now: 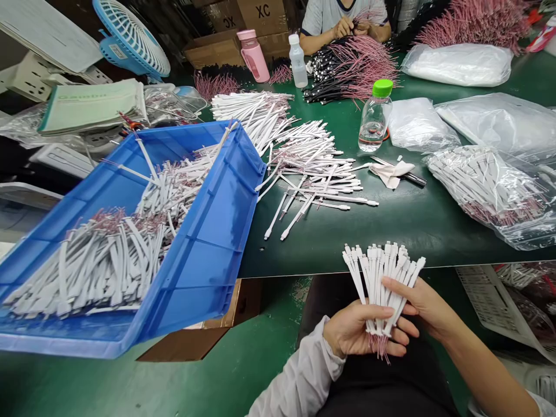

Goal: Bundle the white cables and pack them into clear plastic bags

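Note:
A fanned bunch of white cable pieces (382, 275) with pink wire ends stands upright over my lap, just off the near edge of the green table (391, 226). My left hand (354, 333) is closed around the bunch's lower end. My right hand (423, 307) grips the same bunch from the right, fingers pressed against it. A loose pile of the same white cables (304, 156) lies on the table beyond.
A tilted blue crate (208, 231) full of white cables sits at the left on a cardboard box (234, 313). Clear bags of cables (486, 185) lie right. A green-capped bottle (376, 116), a blue fan (130, 40) and a co-worker's hands (347, 26) are farther back.

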Demonstrator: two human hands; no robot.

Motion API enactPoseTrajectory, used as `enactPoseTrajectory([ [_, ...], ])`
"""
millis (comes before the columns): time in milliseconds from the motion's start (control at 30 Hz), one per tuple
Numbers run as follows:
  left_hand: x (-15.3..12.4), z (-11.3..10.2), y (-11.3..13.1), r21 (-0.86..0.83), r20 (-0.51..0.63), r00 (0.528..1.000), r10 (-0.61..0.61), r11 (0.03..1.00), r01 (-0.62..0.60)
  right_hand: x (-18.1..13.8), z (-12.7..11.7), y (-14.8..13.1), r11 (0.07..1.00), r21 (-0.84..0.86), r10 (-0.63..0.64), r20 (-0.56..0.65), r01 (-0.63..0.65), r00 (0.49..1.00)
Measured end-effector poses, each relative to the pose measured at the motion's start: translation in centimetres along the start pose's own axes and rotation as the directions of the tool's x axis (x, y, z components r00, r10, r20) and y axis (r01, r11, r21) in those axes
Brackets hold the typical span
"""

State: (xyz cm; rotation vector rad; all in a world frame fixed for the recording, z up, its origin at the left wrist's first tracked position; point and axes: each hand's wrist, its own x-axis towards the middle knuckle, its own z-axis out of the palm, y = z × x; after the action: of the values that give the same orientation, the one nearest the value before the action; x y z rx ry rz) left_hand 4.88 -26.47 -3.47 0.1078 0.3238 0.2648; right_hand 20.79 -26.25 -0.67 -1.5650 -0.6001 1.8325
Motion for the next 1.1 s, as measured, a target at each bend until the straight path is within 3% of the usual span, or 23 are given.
enactPoseTrajectory([
  [100,-0.1,0.4,0.1,0.148,-0.129,0.986,0.103,0.985,-0.084,-0.4,0.2,0.1,0.999,-0.021,-0.029,0.031,0.030,0.999],
  [167,-0.3,1.2,0.0,0.392,-0.247,0.936,0.252,0.909,-0.141,-0.9,0.5,0.7,0.993,-0.062,-0.094,0.071,0.098,0.993],
  [200,-0.4,1.7,-0.1,0.542,-0.280,0.892,0.354,0.826,-0.157,-1.3,0.8,1.1,0.983,-0.098,-0.147,0.077,0.154,0.986],
  [300,-0.7,3.3,-0.8,0.835,-0.214,0.773,0.598,0.522,-0.173,-2.3,2.1,2.0,0.907,-0.267,-0.348,-0.033,0.327,0.937],
  [367,-0.8,3.7,-1.2,0.867,-0.165,0.754,0.636,0.458,-0.196,-2.5,2.9,2.0,0.886,-0.297,-0.401,-0.106,0.356,0.910],
  [400,-0.9,3.6,-1.2,0.846,-0.182,0.783,0.595,0.500,-0.183,-2.5,3.0,1.7,0.908,-0.240,-0.375,-0.107,0.342,0.921],
  [467,-1.1,2.8,-0.9,0.726,-0.220,0.887,0.406,0.676,-0.129,-2.1,3.0,0.9,0.969,-0.029,-0.247,0.008,0.247,0.969],
  [533,-1.2,1.4,-0.2,0.512,-0.155,0.975,0.162,0.857,-0.061,-1.4,2.4,0.2,0.984,0.153,-0.123,0.208,0.092,0.970],
  [567,-1.2,0.7,0.2,0.412,-0.092,0.993,0.078,0.910,-0.033,-1.0,2.0,0.1,0.980,0.195,-0.086,0.279,0.031,0.957],
  [633,-1.2,-0.5,0.8,0.291,-0.010,1.000,0.014,0.957,-0.011,-0.3,1.2,0.3,0.979,0.199,-0.027,0.320,-0.039,0.947],
  [867,-0.7,-0.8,0.5,0.172,0.025,0.999,0.021,0.985,-0.025,-0.4,-0.5,1.8,0.977,0.189,0.028,0.332,-0.095,0.943],
  [1033,0.1,-1.0,0.2,0.124,0.065,0.995,-0.078,0.990,0.069,-0.9,-0.6,1.1,0.980,0.185,0.028,0.235,-0.073,0.972],
  [1100,0.2,-1.2,0.0,0.137,0.038,0.998,-0.056,0.989,0.050,-0.7,-0.5,0.8,0.984,0.170,0.025,0.168,-0.054,0.985],
])
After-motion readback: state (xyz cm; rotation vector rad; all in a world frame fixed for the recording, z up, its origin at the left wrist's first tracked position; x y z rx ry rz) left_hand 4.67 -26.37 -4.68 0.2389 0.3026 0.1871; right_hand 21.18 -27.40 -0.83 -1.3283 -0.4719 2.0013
